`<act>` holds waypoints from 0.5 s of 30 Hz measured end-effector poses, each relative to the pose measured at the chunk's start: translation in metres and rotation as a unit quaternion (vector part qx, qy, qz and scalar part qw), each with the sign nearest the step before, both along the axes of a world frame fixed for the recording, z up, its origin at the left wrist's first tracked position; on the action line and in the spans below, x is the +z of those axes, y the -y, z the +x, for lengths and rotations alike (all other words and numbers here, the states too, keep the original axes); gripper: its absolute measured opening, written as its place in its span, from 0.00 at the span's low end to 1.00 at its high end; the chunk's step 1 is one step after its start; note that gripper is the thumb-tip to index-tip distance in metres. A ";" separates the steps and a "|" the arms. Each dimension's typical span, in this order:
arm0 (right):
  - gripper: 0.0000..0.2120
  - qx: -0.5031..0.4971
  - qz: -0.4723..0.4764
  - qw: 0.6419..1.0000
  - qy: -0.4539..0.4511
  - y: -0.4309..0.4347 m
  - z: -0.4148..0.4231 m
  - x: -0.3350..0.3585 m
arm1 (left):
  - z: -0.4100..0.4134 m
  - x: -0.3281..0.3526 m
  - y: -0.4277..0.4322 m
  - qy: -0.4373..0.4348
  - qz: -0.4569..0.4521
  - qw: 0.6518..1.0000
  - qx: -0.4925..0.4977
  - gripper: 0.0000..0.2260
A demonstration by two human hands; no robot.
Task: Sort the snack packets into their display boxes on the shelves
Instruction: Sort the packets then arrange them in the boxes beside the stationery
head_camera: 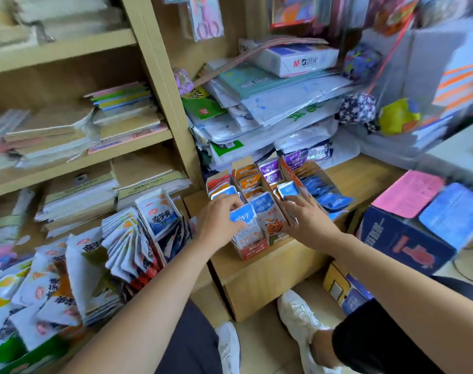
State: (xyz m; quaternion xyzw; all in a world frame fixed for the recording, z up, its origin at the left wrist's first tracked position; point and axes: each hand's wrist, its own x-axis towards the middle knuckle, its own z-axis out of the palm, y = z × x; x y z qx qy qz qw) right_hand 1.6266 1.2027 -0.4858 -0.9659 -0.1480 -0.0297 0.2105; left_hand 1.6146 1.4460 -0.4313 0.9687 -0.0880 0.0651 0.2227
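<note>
In a crowded shop corner a low counter [270, 268] carries the boxes [252, 252]. The left hand [219, 220] pinches a blue packet [244, 222], which stands upright at the front of its row. Just to the right, the right hand [308, 220] holds nothing, its fingers straight against the next box.

Bare forearms [391, 287], dark trousers [192, 344], and white mesh trainers [297, 317] on both feet.
</note>
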 end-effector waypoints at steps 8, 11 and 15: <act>0.27 0.054 -0.048 0.990 -0.119 0.019 0.000 0.033 | -0.002 0.004 -0.004 0.016 -0.079 0.989 0.120 0.12; 0.22 0.010 0.016 0.996 -0.088 0.031 0.012 0.048 | -0.001 0.005 -0.002 0.045 -0.138 0.979 0.142 0.10; 0.10 -0.147 0.124 0.979 0.070 0.055 0.043 0.059 | 0.002 0.002 0.006 0.064 -0.156 0.974 0.151 0.10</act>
